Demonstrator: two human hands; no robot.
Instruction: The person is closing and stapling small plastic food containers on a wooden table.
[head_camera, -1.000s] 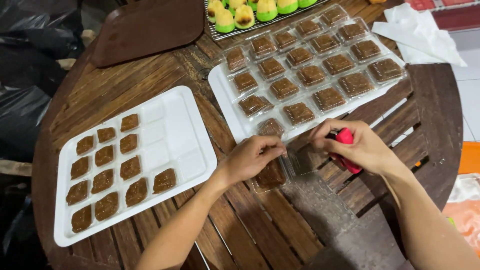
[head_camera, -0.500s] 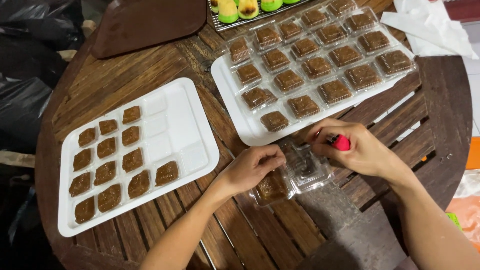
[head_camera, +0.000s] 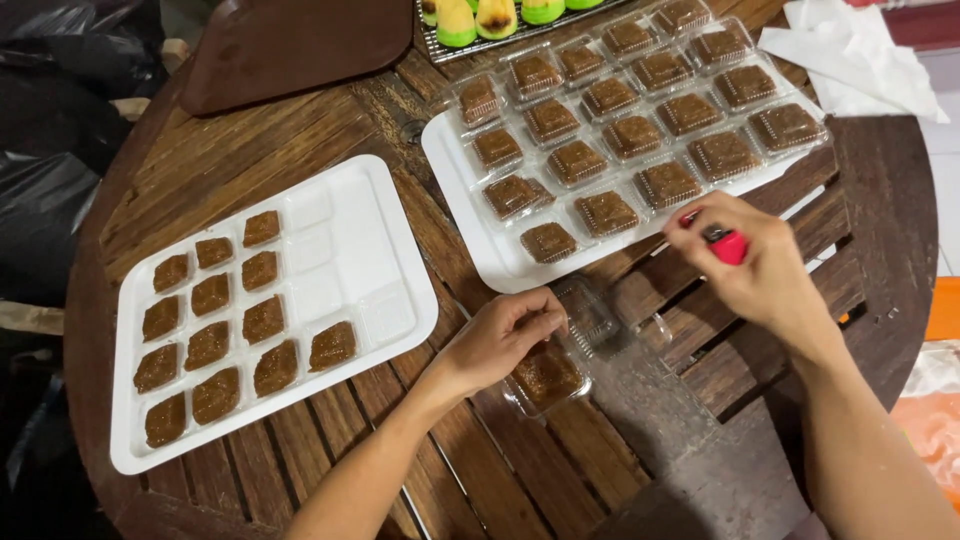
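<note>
My left hand (head_camera: 497, 335) rests on a small clear plastic clamshell box (head_camera: 560, 355) that lies open on the wooden table, a brown square sweet (head_camera: 545, 374) in its lower half. My right hand (head_camera: 755, 265) hovers to the right of it, fingers closed around a red lighter (head_camera: 727, 244). Just beyond both hands a white tray (head_camera: 470, 210) carries several brown sweets packed in clear boxes. To the left a second white tray (head_camera: 365, 250) holds several unwrapped brown sweets in its left part.
The round slatted wooden table (head_camera: 250, 150) bears a dark brown board (head_camera: 290, 45) at the back left, green and yellow cakes (head_camera: 480, 15) on a rack at the back, and white paper (head_camera: 850, 55) at the back right. Black bags (head_camera: 50, 110) lie off the left edge.
My left hand has drawn the clamshell box toward me, away from the tray, and its lid has swung open. My right hand with the lighter has lifted up and to the right.
</note>
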